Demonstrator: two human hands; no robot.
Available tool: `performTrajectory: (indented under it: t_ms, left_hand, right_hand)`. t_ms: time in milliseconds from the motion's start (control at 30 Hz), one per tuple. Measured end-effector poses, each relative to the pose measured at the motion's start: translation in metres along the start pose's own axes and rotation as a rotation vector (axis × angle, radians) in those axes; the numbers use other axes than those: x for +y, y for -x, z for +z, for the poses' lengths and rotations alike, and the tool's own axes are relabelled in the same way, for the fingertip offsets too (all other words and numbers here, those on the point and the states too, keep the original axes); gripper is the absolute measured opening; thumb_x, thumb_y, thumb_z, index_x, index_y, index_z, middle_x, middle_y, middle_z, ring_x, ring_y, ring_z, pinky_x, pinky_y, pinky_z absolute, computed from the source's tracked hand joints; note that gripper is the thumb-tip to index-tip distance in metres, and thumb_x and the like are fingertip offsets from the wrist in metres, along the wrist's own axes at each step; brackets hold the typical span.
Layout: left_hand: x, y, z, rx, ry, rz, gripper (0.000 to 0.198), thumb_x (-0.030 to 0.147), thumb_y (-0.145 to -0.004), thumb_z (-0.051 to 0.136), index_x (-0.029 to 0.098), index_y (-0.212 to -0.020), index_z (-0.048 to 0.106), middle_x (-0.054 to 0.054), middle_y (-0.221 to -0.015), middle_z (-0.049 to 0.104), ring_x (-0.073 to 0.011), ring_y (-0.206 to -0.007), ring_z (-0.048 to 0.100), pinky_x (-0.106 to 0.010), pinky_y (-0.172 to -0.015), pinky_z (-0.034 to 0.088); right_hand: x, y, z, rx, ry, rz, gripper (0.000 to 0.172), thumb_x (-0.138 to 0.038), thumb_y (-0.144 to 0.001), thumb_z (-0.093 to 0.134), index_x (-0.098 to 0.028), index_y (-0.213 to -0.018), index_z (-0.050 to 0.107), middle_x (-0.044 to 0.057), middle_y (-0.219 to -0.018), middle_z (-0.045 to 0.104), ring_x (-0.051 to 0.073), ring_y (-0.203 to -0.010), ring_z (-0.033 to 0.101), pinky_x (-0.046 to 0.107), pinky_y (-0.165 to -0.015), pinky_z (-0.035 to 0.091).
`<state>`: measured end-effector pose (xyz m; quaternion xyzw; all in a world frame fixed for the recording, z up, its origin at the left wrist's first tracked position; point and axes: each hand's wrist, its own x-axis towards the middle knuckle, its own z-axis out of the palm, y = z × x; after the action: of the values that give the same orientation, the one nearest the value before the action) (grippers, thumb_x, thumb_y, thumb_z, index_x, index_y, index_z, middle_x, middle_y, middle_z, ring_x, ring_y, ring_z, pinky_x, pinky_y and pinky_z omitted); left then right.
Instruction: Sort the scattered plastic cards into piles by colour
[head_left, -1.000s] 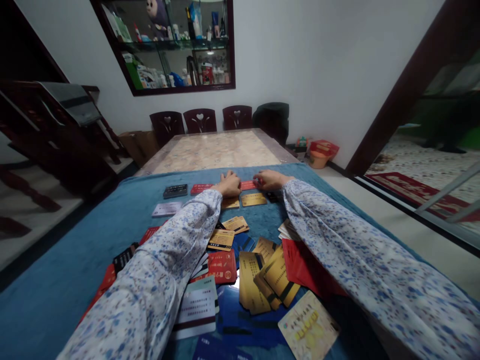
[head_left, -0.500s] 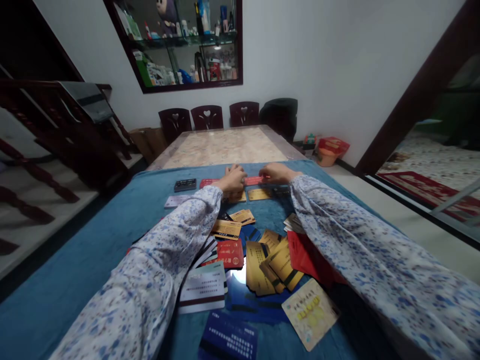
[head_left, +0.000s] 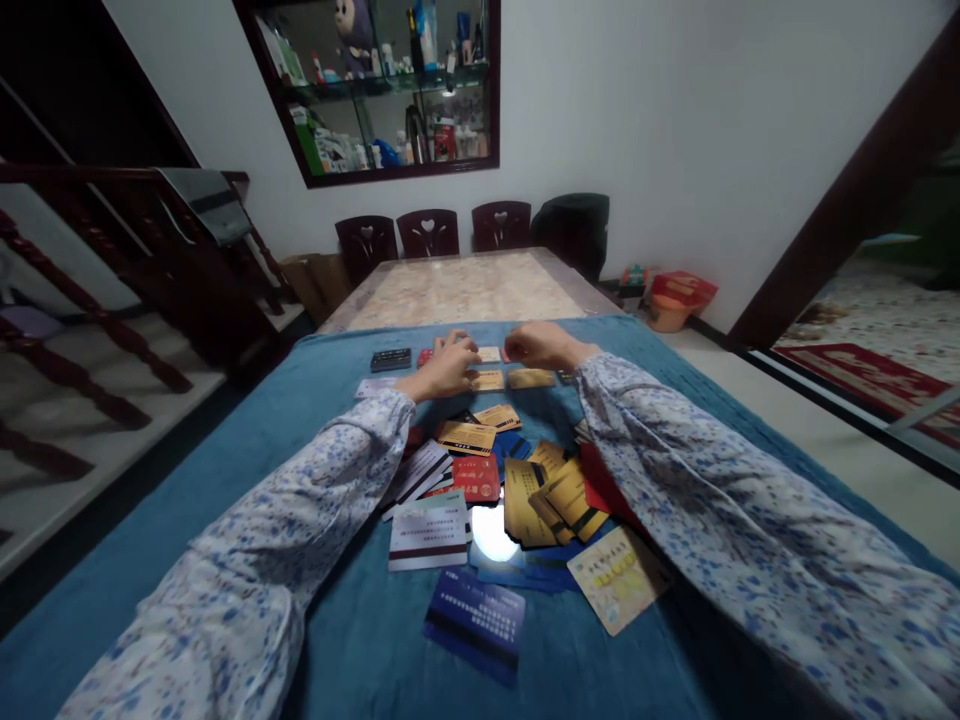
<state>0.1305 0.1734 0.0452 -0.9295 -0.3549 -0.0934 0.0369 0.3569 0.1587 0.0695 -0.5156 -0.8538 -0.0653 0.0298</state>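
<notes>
My left hand is low over the back row of cards, fingers spread, partly covering a red card. My right hand is curled over the same row, its fingertips by the edge of another red card; what lies beneath the fingers is hidden. Between the hands is a pale card. Nearer me are two gold cards, one at the left and one at the right. A black card and a lavender card are at the row ends on the left.
Loose cards pile up between my forearms: gold cards, a red card, white striped cards, a dark blue card and a cream card. A blue cloth covers the near table. Chairs stand beyond the bare tabletop.
My left hand has moved left, away from my right hand. A pale card now shows between them, where red showed earlier. The camera view has shifted slightly.
</notes>
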Motion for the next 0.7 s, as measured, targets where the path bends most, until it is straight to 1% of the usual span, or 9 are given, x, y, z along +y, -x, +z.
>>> performTrajectory:
  t_ms: [67, 133, 267, 367, 467, 567, 700]
  left_hand:
    - [0.0, 0.014, -0.004, 0.002, 0.008, -0.023, 0.025, 0.021, -0.089, 0.062, 0.019, -0.106, 0.08, -0.015, -0.131, 0.065, -0.0395, -0.137, 0.041, -0.057, -0.104, 0.038]
    - [0.0, 0.029, -0.008, 0.016, 0.024, -0.042, 0.024, 0.021, -0.089, 0.062, 0.02, -0.106, 0.08, -0.015, -0.13, 0.066, -0.0395, -0.138, 0.041, -0.059, -0.105, 0.038]
    - [-0.003, 0.059, -0.015, 0.031, 0.057, -0.062, 0.024, 0.02, -0.089, 0.063, 0.021, -0.106, 0.08, -0.013, -0.126, 0.069, -0.0384, -0.135, 0.043, -0.059, -0.104, 0.039]
    - [-0.004, 0.083, -0.018, 0.06, 0.068, -0.092, 0.024, 0.021, -0.088, 0.065, 0.021, -0.107, 0.08, -0.013, -0.124, 0.07, -0.039, -0.135, 0.044, -0.06, -0.105, 0.038]
    - [-0.002, 0.109, -0.017, 0.079, 0.07, -0.106, 0.025, 0.019, -0.088, 0.064, 0.022, -0.107, 0.08, -0.013, -0.122, 0.071, -0.0399, -0.136, 0.042, -0.063, -0.105, 0.038]
    - [0.001, 0.136, -0.014, 0.09, 0.094, -0.107, 0.024, 0.023, -0.088, 0.066, 0.022, -0.108, 0.079, -0.013, -0.122, 0.071, -0.0398, -0.135, 0.043, -0.064, -0.106, 0.037]
    - [0.008, 0.168, -0.01, 0.109, 0.109, -0.131, 0.024, 0.027, -0.096, 0.058, 0.023, -0.106, 0.08, -0.012, -0.123, 0.071, -0.0374, -0.134, 0.045, -0.063, -0.109, 0.036]
  right_hand:
    - [-0.013, 0.001, -0.003, 0.034, -0.021, -0.022, 0.024, -0.013, -0.089, 0.06, -0.019, -0.1, 0.081, 0.008, -0.104, 0.08, 0.019, -0.09, 0.069, 0.025, -0.069, 0.038]
    - [-0.026, 0.004, -0.006, 0.03, -0.043, -0.082, 0.026, -0.013, -0.089, 0.059, -0.019, -0.101, 0.081, 0.008, -0.104, 0.08, 0.018, -0.09, 0.068, 0.024, -0.069, 0.037]
    - [-0.055, 0.01, -0.011, 0.063, -0.058, -0.108, 0.026, -0.014, -0.09, 0.058, -0.02, -0.101, 0.081, 0.009, -0.107, 0.079, 0.019, -0.091, 0.068, 0.026, -0.069, 0.037]
    - [-0.074, 0.014, -0.01, 0.061, -0.093, -0.154, 0.025, -0.016, -0.091, 0.06, -0.02, -0.102, 0.082, 0.01, -0.107, 0.079, 0.02, -0.093, 0.069, 0.027, -0.07, 0.037]
    - [-0.09, 0.018, -0.007, 0.069, -0.127, -0.214, 0.024, -0.014, -0.091, 0.062, -0.02, -0.102, 0.082, 0.011, -0.106, 0.079, 0.02, -0.094, 0.068, 0.027, -0.073, 0.039]
    - [-0.102, 0.024, -0.005, 0.072, -0.159, -0.267, 0.023, -0.013, -0.089, 0.064, -0.02, -0.102, 0.082, 0.01, -0.105, 0.078, 0.02, -0.095, 0.067, 0.027, -0.076, 0.041]
    - [-0.114, 0.031, 0.001, 0.067, -0.192, -0.332, 0.021, -0.015, -0.088, 0.068, -0.02, -0.103, 0.081, 0.01, -0.105, 0.077, 0.022, -0.099, 0.065, 0.03, -0.08, 0.042]
